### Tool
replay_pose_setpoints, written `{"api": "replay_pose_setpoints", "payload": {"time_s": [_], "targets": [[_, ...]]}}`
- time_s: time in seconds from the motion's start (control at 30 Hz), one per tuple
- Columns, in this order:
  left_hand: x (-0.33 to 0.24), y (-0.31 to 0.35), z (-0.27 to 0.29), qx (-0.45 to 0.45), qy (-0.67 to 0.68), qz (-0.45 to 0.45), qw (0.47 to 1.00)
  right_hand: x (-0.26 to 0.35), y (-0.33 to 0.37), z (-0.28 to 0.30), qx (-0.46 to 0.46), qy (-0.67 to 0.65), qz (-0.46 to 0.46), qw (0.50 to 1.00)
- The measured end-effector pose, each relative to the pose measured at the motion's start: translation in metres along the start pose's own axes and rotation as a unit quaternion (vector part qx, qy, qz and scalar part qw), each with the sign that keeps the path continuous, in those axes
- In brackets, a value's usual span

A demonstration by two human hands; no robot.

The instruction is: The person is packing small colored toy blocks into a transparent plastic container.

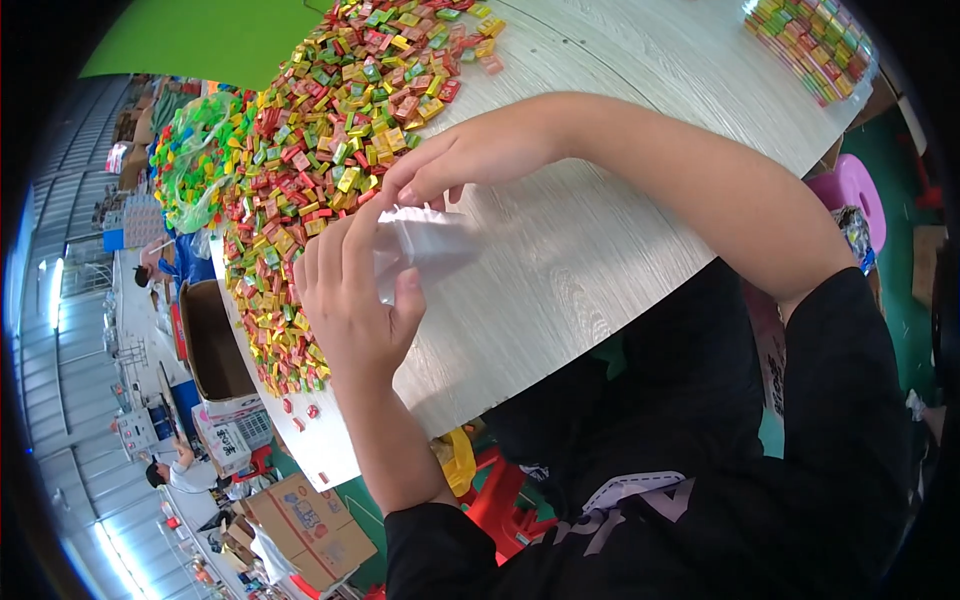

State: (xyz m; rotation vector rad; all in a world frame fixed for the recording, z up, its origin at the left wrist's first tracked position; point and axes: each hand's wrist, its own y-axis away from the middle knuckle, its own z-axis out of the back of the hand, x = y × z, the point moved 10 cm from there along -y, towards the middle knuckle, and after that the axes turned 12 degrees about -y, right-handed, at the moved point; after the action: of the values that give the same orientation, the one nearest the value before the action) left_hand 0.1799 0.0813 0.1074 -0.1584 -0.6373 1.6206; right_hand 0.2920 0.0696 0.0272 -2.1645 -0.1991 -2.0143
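Note:
A small see-through plastic box [425,245] is between my two hands above the table. My left hand [350,295] grips it from the left, thumb on the near side and fingers along the far side. From above, my right hand [475,155] bends its fingers down to the box's upper edge, the fingertips closed there. What is inside the box is hard to make out through the shine. Just beyond my left hand spreads a large pile of small wrapped candies [345,110] in red, yellow, green and orange.
The pale wood-grain table [560,255] has a curved near edge. At its far right stands a clear pack of stacked coloured pieces [815,45]. Beyond the pile are a bag of green and yellow pieces [195,165] and an open carton [215,340]. A pink stool [855,195] stands at right.

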Motion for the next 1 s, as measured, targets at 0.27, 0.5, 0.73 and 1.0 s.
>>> {"api": "replay_pose_setpoints", "payload": {"time_s": [0.27,0.5,0.73,1.0], "targets": [[0.009,0.001,0.001,0.009,0.042,0.025,0.999,0.001,0.003,-0.003,0.000,-0.001,-0.017,1.000],[0.016,0.003,0.013,-0.074,0.101,0.046,0.991,0.002,0.000,-0.010,0.032,0.041,-0.004,0.999],[0.017,0.004,0.014,-0.072,0.094,0.045,0.992,-0.004,0.003,-0.014,0.041,0.107,-0.046,0.992],[0.014,0.002,0.008,-0.027,0.062,0.030,0.997,-0.004,0.004,-0.013,0.033,0.101,-0.051,0.993]]}}
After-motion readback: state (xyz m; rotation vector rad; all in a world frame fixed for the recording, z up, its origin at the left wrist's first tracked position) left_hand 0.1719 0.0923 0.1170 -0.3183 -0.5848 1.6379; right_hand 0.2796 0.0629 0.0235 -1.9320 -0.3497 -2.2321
